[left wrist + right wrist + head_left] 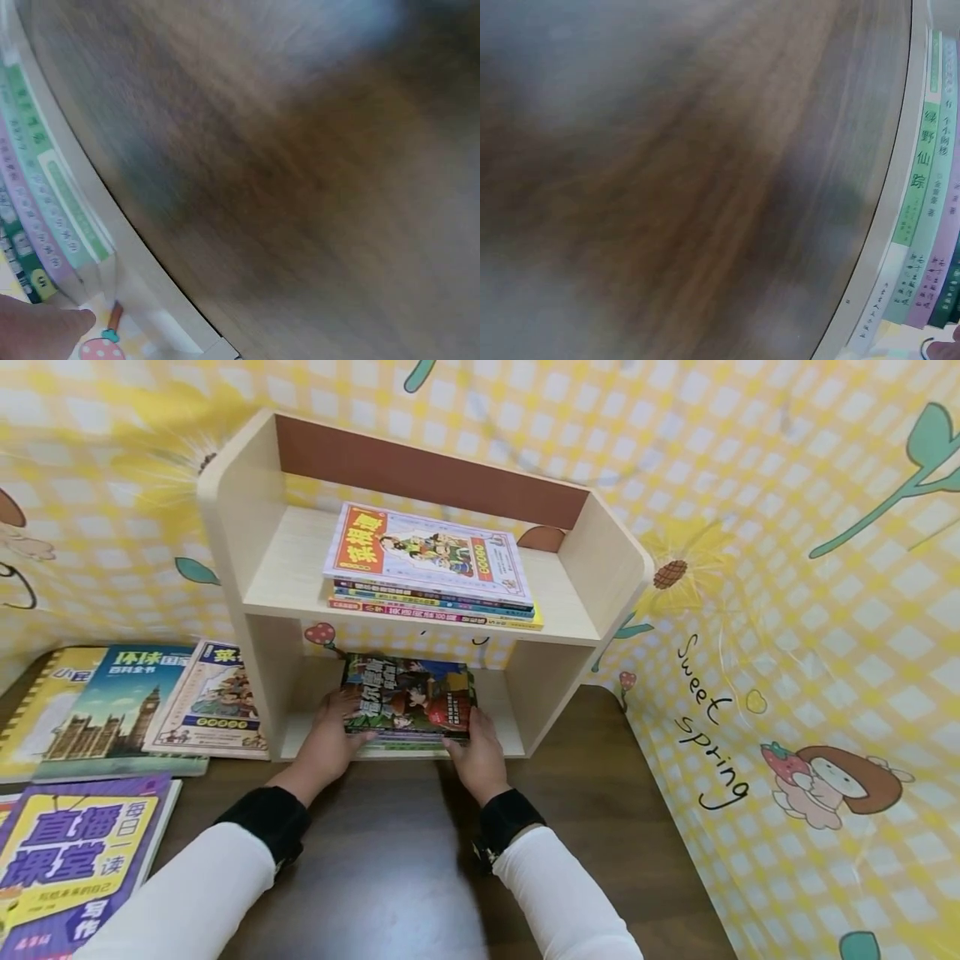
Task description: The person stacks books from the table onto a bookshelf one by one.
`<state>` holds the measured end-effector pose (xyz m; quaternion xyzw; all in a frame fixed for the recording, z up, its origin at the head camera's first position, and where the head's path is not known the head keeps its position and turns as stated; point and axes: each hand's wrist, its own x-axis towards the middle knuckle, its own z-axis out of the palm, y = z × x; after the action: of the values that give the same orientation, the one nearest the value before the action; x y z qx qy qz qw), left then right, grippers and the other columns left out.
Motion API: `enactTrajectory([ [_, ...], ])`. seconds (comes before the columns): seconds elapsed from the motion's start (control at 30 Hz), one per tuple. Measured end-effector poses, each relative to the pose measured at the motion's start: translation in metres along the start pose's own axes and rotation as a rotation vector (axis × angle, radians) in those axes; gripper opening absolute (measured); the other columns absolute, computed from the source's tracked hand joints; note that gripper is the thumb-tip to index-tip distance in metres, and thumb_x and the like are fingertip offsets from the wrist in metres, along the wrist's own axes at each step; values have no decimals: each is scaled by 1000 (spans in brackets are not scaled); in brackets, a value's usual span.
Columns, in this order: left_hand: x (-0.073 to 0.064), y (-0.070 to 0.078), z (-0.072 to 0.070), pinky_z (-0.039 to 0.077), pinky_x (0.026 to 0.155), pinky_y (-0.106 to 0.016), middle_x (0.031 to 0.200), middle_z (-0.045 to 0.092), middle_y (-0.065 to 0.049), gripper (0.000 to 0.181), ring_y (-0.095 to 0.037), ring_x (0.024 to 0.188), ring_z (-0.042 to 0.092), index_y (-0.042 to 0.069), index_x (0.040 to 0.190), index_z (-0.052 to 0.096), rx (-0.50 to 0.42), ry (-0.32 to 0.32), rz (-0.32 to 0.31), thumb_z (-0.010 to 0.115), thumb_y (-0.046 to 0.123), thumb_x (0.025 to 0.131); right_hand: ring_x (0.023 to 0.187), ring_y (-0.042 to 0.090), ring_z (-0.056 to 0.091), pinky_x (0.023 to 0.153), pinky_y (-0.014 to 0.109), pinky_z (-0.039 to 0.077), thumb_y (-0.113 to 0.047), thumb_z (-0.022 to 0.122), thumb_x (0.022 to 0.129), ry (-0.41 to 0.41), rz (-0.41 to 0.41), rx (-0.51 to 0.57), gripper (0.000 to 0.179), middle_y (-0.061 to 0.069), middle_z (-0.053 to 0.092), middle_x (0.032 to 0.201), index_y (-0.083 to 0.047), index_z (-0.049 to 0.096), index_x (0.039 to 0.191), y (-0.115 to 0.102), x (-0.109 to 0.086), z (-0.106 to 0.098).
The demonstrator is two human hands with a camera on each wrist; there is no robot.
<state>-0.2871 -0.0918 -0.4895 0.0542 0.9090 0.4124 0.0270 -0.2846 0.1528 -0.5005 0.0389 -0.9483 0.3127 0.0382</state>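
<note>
1. The handling looks partway along: two piles sit in the bookshelf point(611, 560), while other books lie outside it.
2. Seemingly done: the upper pile point(431, 556) rests on the upper shelf, beyond and above both hands, with neither hand on it.
3. In hand: the dark-covered book point(408, 702) lies between the left hand point(327, 737) and the right hand point(482, 752), on top of the lower pile, over the lower shelf point(497, 697).
4. Seemingly left: the blue book point(120, 710), the yellow book point(45, 714) and a comic-covered book point(210, 727) lie on the counter point(615, 760), left of the left hand; a purple-and-yellow book point(75, 860) lies nearer the person.
5. The left hand grips the dark-covered book's left end, fingers at its side, thumb toward the front; the left wrist view shows that thumb beside the spine ends.
6. The right hand holds the opposite end, its thumb at the front; how tightly either hand squeezes, I cannot tell.
</note>
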Motion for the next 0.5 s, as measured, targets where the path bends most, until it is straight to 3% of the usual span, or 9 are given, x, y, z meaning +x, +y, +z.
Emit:
enactTrajectory([
  [0.13,-27,-5,-9,21,109,-63,153,5,-36,91,-53,139,12,-8,151,0,31,-21,57,65,20,93,145,33,20,115,47,25,-28,65,93,-16,-28,48,76,21,24,156,1,24,151,-1,-18,-8],
  [0.27,-60,-14,-20,26,106,-65,149,19,-37,81,-53,135,22,-11,149,15,84,-50,111,66,18,92,147,31,14,115,50,23,-30,67,92,-56,-53,47,79,19,20,158,-3,23,152,-1,-40,-12],
  [0.37,-83,-22,-31,29,103,-66,145,26,-38,73,-54,132,28,-12,144,29,135,-76,95,67,20,91,146,33,15,113,55,24,-32,70,89,-70,-82,31,82,18,19,158,-5,25,152,-2,-58,-13],
  [0.5,-108,-36,-51,32,99,-68,144,27,-38,73,-57,127,33,-11,142,35,180,-81,59,70,24,88,146,37,15,110,61,26,-34,74,86,-101,-106,33,86,17,16,159,-8,27,153,-7,-81,-14],
])
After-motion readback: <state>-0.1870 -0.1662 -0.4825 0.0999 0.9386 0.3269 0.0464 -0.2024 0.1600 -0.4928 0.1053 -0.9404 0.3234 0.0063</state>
